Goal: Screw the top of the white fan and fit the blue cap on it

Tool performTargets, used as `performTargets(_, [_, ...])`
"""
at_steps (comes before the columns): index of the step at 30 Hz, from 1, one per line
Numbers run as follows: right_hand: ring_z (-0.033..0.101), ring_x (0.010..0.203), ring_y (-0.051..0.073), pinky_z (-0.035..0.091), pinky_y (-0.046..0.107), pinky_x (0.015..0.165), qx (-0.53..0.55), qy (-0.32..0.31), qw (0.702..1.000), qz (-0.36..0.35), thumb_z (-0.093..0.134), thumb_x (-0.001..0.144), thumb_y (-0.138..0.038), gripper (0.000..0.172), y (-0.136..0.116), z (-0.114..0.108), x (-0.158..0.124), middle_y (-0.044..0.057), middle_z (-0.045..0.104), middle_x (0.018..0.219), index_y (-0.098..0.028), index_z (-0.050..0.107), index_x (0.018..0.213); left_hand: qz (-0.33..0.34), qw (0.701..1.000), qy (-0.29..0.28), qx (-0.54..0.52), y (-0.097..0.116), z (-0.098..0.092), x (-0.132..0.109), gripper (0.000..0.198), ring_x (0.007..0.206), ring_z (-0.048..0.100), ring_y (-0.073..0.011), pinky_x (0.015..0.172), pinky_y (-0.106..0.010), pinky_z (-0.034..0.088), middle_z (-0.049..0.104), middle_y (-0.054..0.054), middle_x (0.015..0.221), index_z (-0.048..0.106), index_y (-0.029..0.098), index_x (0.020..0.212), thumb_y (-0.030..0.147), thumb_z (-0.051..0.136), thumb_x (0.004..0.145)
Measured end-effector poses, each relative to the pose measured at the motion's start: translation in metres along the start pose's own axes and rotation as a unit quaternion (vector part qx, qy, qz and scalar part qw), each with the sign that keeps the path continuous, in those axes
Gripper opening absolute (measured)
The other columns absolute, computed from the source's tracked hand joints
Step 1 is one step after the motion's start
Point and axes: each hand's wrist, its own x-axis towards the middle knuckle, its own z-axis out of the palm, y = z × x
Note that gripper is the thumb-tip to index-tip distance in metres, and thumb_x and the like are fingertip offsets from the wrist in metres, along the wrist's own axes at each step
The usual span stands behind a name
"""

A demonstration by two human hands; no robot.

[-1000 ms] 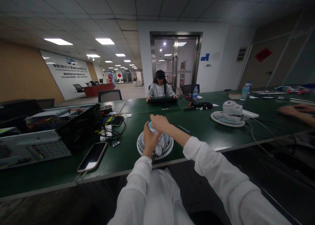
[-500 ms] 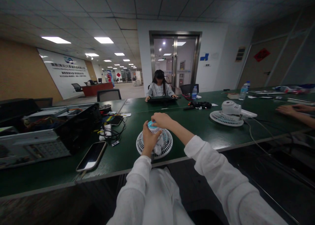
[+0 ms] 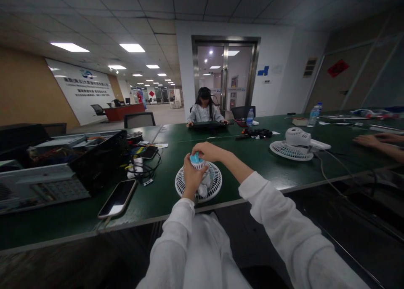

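A small white electric fan (image 3: 215, 188) lies on its round grille, its motor housing pointing up, close to the table's front edge. My left hand (image 3: 193, 178) is wrapped round the left side of the housing and covers much of it. A light-blue round part (image 3: 196, 158) sits at the top of the housing. From above, my right hand (image 3: 208, 151) pinches that blue part, with bent fingers at its right side. Whether the blue part is apart from the housing cannot be made out.
A phone (image 3: 118, 198) and an opened computer case (image 3: 63, 171) lie to the left, with cables (image 3: 153, 169) between. Another white fan (image 3: 293, 148) stands to the right. A person (image 3: 206, 112) sits opposite; another person's hands (image 3: 375, 140) rest at far right.
More of the blue part shows between my hands now, and my right fingers sit slightly higher on it. My left hand keeps its hold. The second fan has not moved.
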Motion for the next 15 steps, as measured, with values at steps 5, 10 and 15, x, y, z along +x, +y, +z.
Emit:
performTargets(5, [0.06,0.086,0.013,0.042,0.022,0.079,0.002,-0.024,1.0,-0.014,0.061,0.077,-0.005,0.022,0.003,-0.002,0.004,0.008,0.066,0.102,-0.01,0.067,0.097,-0.001,1.0,0.0,0.018,0.001,-0.001,-0.001,0.075,0.114,0.05,-0.026,0.102,-0.044,0.036,0.05,-0.01,0.122,0.038,0.019,0.123,0.021,0.075,0.058])
performTargets(10, [0.061,0.09,0.014,0.042,0.021,0.078,-0.018,-0.028,0.999,0.015,0.065,0.079,-0.016,0.016,0.001,-0.001,0.007,0.006,0.067,0.1,-0.014,0.067,0.094,-0.002,1.0,-0.003,0.022,0.003,-0.002,-0.001,0.075,0.115,0.05,-0.0264,0.102,-0.045,0.036,0.05,-0.011,0.123,0.037,0.019,0.123,0.022,0.075,0.058])
performTargets(15, [0.062,0.095,0.026,0.045,0.031,0.074,-0.071,0.022,0.988,0.139,0.049,0.087,-0.023,0.027,-0.018,0.017,0.01,0.017,0.066,0.103,-0.012,0.059,0.11,-0.001,1.0,-0.001,0.009,0.003,-0.001,-0.001,0.075,0.118,0.048,-0.0275,0.103,-0.044,0.035,0.05,-0.011,0.123,0.038,0.018,0.122,0.021,0.075,0.057])
